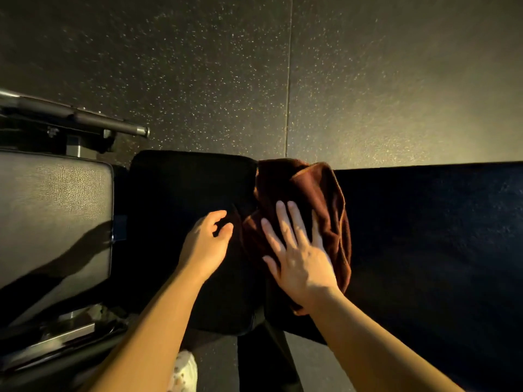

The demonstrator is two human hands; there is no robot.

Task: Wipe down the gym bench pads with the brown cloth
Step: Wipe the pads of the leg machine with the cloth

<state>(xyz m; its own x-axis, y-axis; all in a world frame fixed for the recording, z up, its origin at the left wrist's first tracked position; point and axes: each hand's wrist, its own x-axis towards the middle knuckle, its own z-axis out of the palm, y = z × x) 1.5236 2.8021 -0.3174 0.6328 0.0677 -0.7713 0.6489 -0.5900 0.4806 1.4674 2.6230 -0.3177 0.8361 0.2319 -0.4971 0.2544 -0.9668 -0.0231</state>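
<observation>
The brown cloth point(308, 193) lies bunched across the gap between the short black seat pad point(181, 199) and the long black bench pad point(430, 236). My right hand point(297, 256) lies flat on the cloth with its fingers spread and straight. My left hand point(205, 241) hovers over the seat pad just left of the cloth, fingers loosely curled; whether its fingertips touch the cloth's dark left edge is too dim to tell.
A second bench with a grey-black pad point(53, 216) stands at the left, with a metal bar point(85, 117) and frame behind it. Speckled rubber floor point(226, 66) fills the far side. The bench's frame leg point(266, 360) and a light shoe point(184, 372) show below.
</observation>
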